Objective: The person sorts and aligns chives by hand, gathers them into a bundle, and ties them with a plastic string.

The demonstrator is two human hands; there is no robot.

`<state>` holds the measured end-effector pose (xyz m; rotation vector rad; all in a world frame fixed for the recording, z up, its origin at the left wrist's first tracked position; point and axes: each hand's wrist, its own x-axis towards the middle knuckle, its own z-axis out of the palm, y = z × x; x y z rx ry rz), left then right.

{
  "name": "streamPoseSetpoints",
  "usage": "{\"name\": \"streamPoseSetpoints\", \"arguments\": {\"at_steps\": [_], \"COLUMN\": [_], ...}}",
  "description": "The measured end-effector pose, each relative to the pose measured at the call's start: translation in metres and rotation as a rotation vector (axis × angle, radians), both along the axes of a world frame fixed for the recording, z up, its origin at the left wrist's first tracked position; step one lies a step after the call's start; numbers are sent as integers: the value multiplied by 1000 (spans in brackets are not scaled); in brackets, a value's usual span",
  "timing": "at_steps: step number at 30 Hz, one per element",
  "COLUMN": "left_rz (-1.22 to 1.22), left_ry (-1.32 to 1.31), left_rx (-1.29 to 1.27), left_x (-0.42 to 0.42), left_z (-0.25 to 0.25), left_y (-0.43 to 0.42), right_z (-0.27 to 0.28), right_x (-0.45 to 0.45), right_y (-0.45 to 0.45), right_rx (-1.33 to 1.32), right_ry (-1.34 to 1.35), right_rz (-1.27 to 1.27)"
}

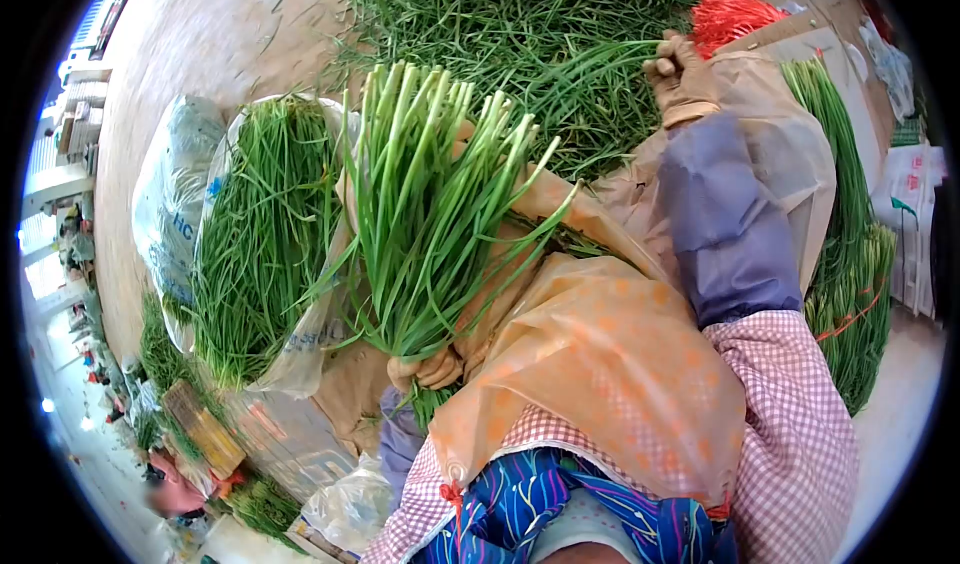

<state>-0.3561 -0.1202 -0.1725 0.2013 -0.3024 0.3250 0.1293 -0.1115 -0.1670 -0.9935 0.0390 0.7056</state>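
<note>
apron: your translucent orange apron point(610, 354) spreads at 5 o'clock, with a checked garment point(790, 404) showing round its edges.
left hand: at 7 o'clock your gloved left hand point(430, 369) has its fingers closed firmly round the leafy part of a green bundle point(430, 214).
held bundle: it fans out from your fist toward 12 o'clock, pale ends uppermost, while some leaf poke out below your fingers toward 6.
right hand: between 1 and 2 o'clock your gloved right hand point(685, 79) is stretched out, fingers curled nearly closed, the tips together on a few loose stalks point(610, 54) that trail toward 8 o'clock.
bagged greens: at 9 o'clock you have leafy greens point(265, 234) in an opened bag, a blue-lettered bag point(175, 204) just beside them.
stacked bundles: at 3 o'clock more long greens point(840, 164) lie together, a red tie point(852, 314) round the lower ones.
red strands: these point(735, 19) sit just beyond your right hand.
heap: a wide heap point(480, 4) of loose greens covers the floor at 12 o'clock.
</note>
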Motion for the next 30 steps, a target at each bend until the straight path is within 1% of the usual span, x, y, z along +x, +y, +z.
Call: {"name": "streamPoseSetpoints", "arguments": {"at_steps": [1,2,3,5,6,7,9,10,11,12,13,15,16,17,18,19,20,21,22,23,24,25,26,28,29,30], "left_rz": [-15,-26,-8,20,19,21,-40,-20,1,22,42,137,146,153,194,258,319,404,492,578,526,469,526,541,525,532], "left_ry": [-21,-38,67,278,280,284,141,205,200,194,189,297,193,88,91,175,263,437,575,713,770,825,961,1057,1110,1124], "left_rx": [-1,-4,-8,-15,0,16,-27,-44,-47,-49,-52,-86,-42,-2,-10,-19,-26,-40,-41,-41,-38,-34,52,9,49,59], "left_x": [0,-3,-6,-12,-15,-12,-7,-13,-11,-6,-1,6,25,43,53,61,69,77,90,103,109,116,128,130,125,125], "left_z": [-1,-5,4,22,21,17,8,14,14,16,20,44,48,54,61,71,81,94,107,117,120,123,127,129,122,126], "left_y": [0,0,-1,-2,-2,-1,1,-3,-3,-3,-3,-9,-3,4,5,6,7,7,8,9,13,17,19,15,13,13], "right_z": [5,11,30,25,31,54,62,70,80,91,98,109,122,120,150,155,149,164,152,155,164,169,169,162,152,152], "right_x": [3,6,-1,-14,-18,-30,-26,-21,-14,-11,-16,-39,-52,-64,-78,-93,-105,-123,-137,-149,-159,-166,-172,-181,-184,-184], "right_y": [1,1,3,10,9,8,5,1,-6,-11,-14,-21,-30,-41,-42,-46,-49,-46,-46,-42,-37,-32,-26,-17,-14,-13], "right_rx": [-6,-108,-346,-274,-398,-519,-233,-141,-52,-68,-175,-389,-564,-526,-781,-673,-399,-190,69,88,102,93,86,88,122,79], "right_ry": [-193,-443,-602,-784,-846,-863,-774,-571,-368,-337,-550,-965,-1253,-1332,-1379,-1209,-1384,-1197,-1055,-820,-587,-434,-304,-121,-67,-55], "right_rz": [5,145,323,535,598,577,457,477,493,512,496,461,558,634,1030,1158,1209,1307,1254,1257,1248,1241,1234,1200,1166,1128]}}
